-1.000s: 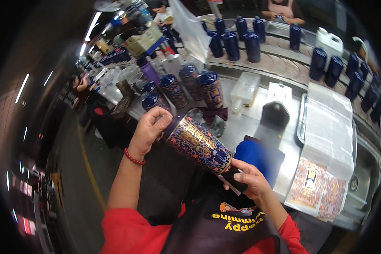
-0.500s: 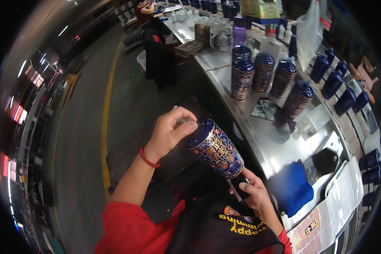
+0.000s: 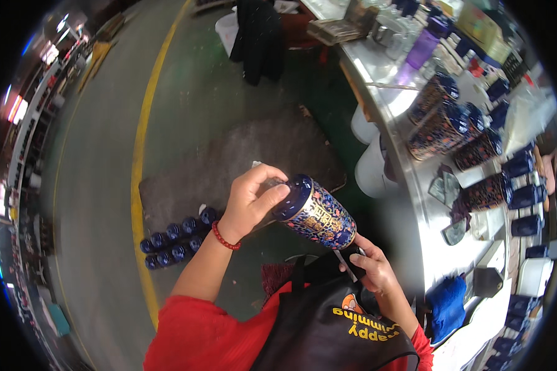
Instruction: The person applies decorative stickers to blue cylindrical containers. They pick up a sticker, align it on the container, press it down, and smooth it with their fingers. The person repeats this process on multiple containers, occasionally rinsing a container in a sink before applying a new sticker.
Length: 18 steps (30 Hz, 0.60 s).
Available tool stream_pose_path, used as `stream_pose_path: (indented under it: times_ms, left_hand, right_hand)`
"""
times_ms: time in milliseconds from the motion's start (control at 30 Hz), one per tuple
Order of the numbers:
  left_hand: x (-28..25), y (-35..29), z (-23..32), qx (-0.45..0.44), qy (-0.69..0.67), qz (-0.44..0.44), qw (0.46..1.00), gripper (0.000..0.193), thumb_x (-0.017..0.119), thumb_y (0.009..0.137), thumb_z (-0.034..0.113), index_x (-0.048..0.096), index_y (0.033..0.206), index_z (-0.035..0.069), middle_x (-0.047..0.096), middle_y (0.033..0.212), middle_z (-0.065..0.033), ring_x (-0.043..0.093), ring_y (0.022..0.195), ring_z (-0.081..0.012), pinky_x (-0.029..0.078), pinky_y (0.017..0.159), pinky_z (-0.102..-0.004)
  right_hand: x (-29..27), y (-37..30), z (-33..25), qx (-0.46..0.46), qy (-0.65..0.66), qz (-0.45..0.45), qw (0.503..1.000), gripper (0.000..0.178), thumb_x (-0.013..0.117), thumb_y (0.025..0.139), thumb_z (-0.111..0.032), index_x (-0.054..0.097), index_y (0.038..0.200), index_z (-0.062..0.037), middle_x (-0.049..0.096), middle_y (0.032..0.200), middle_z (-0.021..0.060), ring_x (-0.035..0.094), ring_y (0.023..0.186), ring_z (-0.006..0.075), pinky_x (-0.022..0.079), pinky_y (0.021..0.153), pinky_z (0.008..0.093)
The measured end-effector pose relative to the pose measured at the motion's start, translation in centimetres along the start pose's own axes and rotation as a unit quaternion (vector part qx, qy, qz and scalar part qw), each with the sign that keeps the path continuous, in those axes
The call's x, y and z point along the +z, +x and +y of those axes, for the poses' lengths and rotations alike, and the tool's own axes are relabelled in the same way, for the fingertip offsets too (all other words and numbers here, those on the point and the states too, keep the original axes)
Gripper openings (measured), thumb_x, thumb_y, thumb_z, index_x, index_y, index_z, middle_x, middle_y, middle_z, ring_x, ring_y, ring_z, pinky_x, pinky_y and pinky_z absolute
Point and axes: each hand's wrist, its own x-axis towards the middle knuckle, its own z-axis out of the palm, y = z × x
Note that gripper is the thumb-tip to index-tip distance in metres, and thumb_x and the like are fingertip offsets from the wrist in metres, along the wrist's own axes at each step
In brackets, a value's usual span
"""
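Table (image 3: 436,260), cloth (image 3: 447,304) right of held bottle (image 3: 323,216)

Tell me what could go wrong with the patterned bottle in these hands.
The bottle is held tilted over the floor; if the left hand slips from its neck, it might fall.
The thin-edged tool in the right hand is close to its base and might scratch the pattern.

That bottle (image 3: 323,217) is deep blue, swirled with reddish florals and gold trim, the bead bracelet (image 3: 220,238) and sleeves (image 3: 198,331) plain red, the apron (image 3: 309,349) black with yellow lettering, the cloth (image 3: 445,307) over there bright blue.
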Motion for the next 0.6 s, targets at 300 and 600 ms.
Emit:
stream_pose_path:
  times_ms: [300, 600]
  left_hand:
    - [4.3, -8.3, -10.3, 0.071, 0.324, 0.057, 0.942, 0.024, 0.074, 0.088, 0.026, 0.063, 0.099, 0.009, 0.059, 0.072, -0.0101, 0.062, 0.065, -0.0289, 0.051, 0.059, -0.0403]
    - [1.6, -16.3, -28.2, -0.217, 0.409, -0.002, 0.886, 0.024, 0.065, 0.093, 0.028, 0.063, 0.103, 0.007, 0.066, 0.092, -0.0171, 0.069, 0.085, -0.0350, 0.057, 0.076, -0.0454]
  right_hand:
    - [-2.8, 5.3, 4.1, 0.082, -0.211, 0.098, 0.969, 0.060, 0.053, 0.095, 0.003, 0.044, 0.154, -0.0025, 0.061, 0.135, 0.0117, 0.060, 0.108, 0.0172, 0.056, 0.081, 0.0297]
    - [-4.4, 3.8, 3.4, 0.098, -0.191, 0.155, 0.964, 0.056, 0.056, 0.095, -0.003, 0.048, 0.150, 0.0001, 0.063, 0.131, 0.0136, 0.064, 0.087, 0.0181, 0.056, 0.079, 0.0310]
